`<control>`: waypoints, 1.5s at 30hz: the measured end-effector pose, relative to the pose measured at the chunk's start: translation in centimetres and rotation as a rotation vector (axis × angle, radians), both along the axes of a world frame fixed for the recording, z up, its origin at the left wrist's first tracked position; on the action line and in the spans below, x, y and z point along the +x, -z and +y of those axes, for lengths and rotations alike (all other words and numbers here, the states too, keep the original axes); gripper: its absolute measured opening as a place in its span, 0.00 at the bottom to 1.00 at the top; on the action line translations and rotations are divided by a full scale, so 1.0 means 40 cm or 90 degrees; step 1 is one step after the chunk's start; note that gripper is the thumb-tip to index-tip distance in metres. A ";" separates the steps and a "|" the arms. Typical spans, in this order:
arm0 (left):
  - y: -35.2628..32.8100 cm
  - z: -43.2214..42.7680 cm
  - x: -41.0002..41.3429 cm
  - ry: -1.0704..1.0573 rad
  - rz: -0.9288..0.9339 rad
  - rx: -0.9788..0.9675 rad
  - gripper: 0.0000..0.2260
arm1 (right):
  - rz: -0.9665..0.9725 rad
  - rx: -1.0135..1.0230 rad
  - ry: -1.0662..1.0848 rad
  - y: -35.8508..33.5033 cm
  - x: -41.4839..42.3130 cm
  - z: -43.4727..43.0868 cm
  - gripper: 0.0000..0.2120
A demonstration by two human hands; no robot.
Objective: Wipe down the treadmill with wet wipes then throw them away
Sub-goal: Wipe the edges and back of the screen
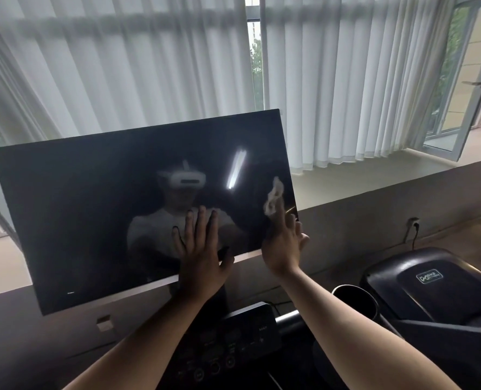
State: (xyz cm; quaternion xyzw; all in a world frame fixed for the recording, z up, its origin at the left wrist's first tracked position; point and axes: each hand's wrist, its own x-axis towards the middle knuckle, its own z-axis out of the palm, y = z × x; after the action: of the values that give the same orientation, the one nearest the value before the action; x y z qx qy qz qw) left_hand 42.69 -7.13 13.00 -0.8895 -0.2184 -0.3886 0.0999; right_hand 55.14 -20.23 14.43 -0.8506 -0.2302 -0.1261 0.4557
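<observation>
The treadmill's large black screen (107, 209) tilts in front of me and reflects a person wearing a headset. My left hand (202, 249) lies flat on the lower middle of the glass, fingers straight and spread. My right hand (284, 243) is at the screen's lower right corner, fingers stretched upward. A crumpled white wet wipe (273, 197) sits at its fingertips against the glass near the right edge. The wipe is blurred, so whether it is pinched or only pressed is unclear. Below the screen is the dark control console (233, 342) with round buttons.
A black cup holder (354, 302) and the black motor cover (430, 282) of a second treadmill lie to the right. Behind the screen run a low ledge (374, 198), white vertical blinds and an open window (458, 80). A wall socket (413, 223) holds a plugged cable.
</observation>
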 end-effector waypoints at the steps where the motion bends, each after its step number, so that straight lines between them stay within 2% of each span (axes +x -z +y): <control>1: 0.002 0.001 0.001 0.003 -0.002 -0.001 0.39 | -0.053 -0.023 -0.041 0.014 -0.017 0.001 0.41; 3: 0.005 0.004 -0.001 0.007 0.002 0.001 0.39 | -0.143 -0.091 -0.106 0.052 -0.039 0.000 0.39; 5: 0.008 0.006 -0.006 0.010 0.011 0.011 0.38 | -0.158 -0.121 -0.108 0.075 -0.035 -0.011 0.37; 11: 0.011 0.004 -0.012 0.023 0.012 0.030 0.37 | 0.055 -0.017 0.028 0.084 0.022 -0.055 0.37; 14: 0.012 0.003 -0.012 0.026 0.014 0.029 0.36 | 0.083 0.011 0.039 0.077 0.005 -0.042 0.37; 18: 0.014 0.005 -0.015 0.039 0.013 0.023 0.36 | 0.005 -0.022 -0.039 0.091 -0.065 -0.013 0.37; 21: 0.018 0.012 -0.015 0.039 0.018 0.029 0.37 | -0.099 -0.097 -0.106 0.109 -0.102 -0.005 0.33; 23: 0.021 0.014 -0.017 0.040 0.020 0.035 0.37 | -0.139 -0.094 -0.097 0.118 -0.094 -0.013 0.27; 25: 0.020 0.013 -0.019 0.043 0.018 0.031 0.36 | -0.109 -0.034 -0.050 0.127 -0.063 -0.027 0.21; 29: 0.019 0.010 -0.020 0.044 0.013 0.021 0.36 | 0.099 0.158 0.086 0.127 0.015 -0.069 0.14; 33: 0.022 0.014 -0.022 0.053 0.012 0.022 0.35 | 0.235 0.334 0.106 0.105 0.025 -0.071 0.14; 36: 0.024 0.017 -0.026 0.068 0.014 0.023 0.34 | 0.293 0.432 0.138 0.104 0.011 -0.044 0.09; 38: 0.023 0.021 -0.031 0.077 0.015 0.020 0.34 | 0.321 0.449 0.144 0.110 -0.009 -0.018 0.05; 42: 0.022 0.022 -0.040 0.094 0.024 0.007 0.35 | 0.355 0.507 0.117 0.118 -0.062 0.039 0.07; 45: 0.030 0.027 -0.049 0.107 0.024 0.011 0.36 | 0.361 0.513 0.069 0.131 -0.090 0.061 0.02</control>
State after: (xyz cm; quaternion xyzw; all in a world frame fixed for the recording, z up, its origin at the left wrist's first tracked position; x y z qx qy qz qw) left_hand 40.74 -6.06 11.81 -0.9111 -0.1372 -0.3806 0.0788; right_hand 51.55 -17.78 9.21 -0.6185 0.0144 0.0079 0.7856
